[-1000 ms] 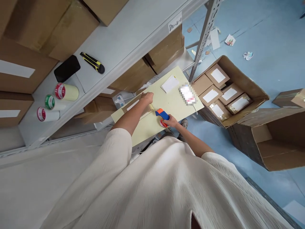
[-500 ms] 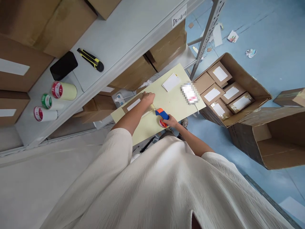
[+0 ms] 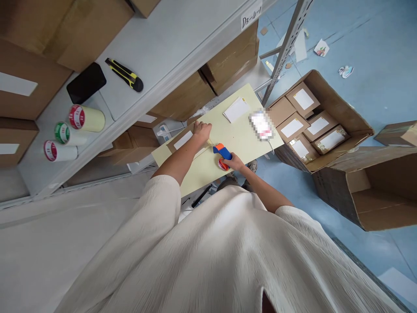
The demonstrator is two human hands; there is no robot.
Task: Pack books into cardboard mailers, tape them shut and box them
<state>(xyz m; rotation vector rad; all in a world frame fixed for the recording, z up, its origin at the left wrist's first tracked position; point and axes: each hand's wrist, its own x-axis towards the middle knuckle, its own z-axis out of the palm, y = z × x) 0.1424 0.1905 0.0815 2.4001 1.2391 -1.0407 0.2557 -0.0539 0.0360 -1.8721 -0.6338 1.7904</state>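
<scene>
A blue and orange tape dispenser (image 3: 223,151) is held by its handle in my right hand (image 3: 235,162), whose fingers are wrapped around it. Its tape roll with a red and white core (image 3: 223,164) hangs below, over the near edge of the pale yellow tabletop (image 3: 193,180). My left hand (image 3: 202,132) bends its fingers over the right end of a brown cardboard box (image 3: 174,141) with a white label (image 3: 183,140); its fingertips are partly hidden. Between the hand and the dispenser's head, a little tape (image 3: 210,142) seems to show near the box.
White papers (image 3: 236,109) and a blurred-out device (image 3: 261,126) with a cable lie on the tabletop. The shelf at left bears a box cutter (image 3: 125,74), a black phone (image 3: 86,86) and tape rolls (image 3: 87,118). A carton (image 3: 342,93) of labelled boxes and an open carton (image 3: 384,204) stand right.
The view has shifted slightly. Both hands stay in nearly the same places, the left on the box and the right around the tape dispenser.
</scene>
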